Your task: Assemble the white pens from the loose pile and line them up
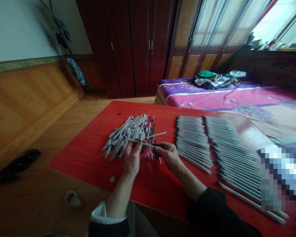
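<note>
My left hand [132, 157] and my right hand [168, 154] meet over the red table [88, 154], both closed on one thin grey pen [144, 143] that spans between their fingertips. Just behind my hands lies a loose heap of grey pen parts [128, 135], some with dark refills showing. To the right, finished grey pens lie side by side in two neat rows [194, 141].
A second, longer row of pens [234, 158] runs toward the near right edge beside a blurred patch. A bed with a purple cover [212, 95] stands behind the table. Dark wardrobes [138, 46] fill the back wall. A small white scrap [111, 178] lies on the table.
</note>
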Demonstrator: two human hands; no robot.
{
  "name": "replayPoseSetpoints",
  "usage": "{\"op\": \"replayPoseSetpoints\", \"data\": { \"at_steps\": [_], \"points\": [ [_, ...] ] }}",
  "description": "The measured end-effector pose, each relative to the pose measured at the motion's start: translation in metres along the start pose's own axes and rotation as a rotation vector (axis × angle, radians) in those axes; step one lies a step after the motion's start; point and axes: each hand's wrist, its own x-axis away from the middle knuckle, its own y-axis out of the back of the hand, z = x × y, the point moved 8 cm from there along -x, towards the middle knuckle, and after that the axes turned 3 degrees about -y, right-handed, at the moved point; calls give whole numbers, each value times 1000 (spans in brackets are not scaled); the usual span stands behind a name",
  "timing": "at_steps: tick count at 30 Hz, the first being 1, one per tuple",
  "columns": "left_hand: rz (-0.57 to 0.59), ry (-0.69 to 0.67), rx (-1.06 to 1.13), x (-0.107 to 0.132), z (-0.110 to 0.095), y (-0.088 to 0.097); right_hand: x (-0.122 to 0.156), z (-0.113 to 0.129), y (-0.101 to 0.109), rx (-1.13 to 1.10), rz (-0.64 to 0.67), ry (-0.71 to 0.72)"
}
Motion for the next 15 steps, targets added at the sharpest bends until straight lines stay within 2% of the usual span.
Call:
{"op": "replayPoseSetpoints", "data": {
  "at_steps": [4, 7, 9, 11, 13, 15],
  "points": [
    [-14, 10, 4, -1, 4, 1, -2, 0, 1, 34, 14, 21],
    [-23, 26, 27, -2, 1, 1, 1, 12, -4, 198, 46, 77],
    [-24, 38, 57, 0, -7, 0, 12, 31, -13, 468, 51, 194],
    [-14, 49, 74, 8, -16, -5, 31, 55, -23, 812, 5, 365],
    [23, 52, 70, 22, -23, -14, 56, 73, -33, 1107, -71, 510],
    [78, 83, 48, 41, -22, -26, 79, 80, -36, 1298, -130, 580]
  ]
}}
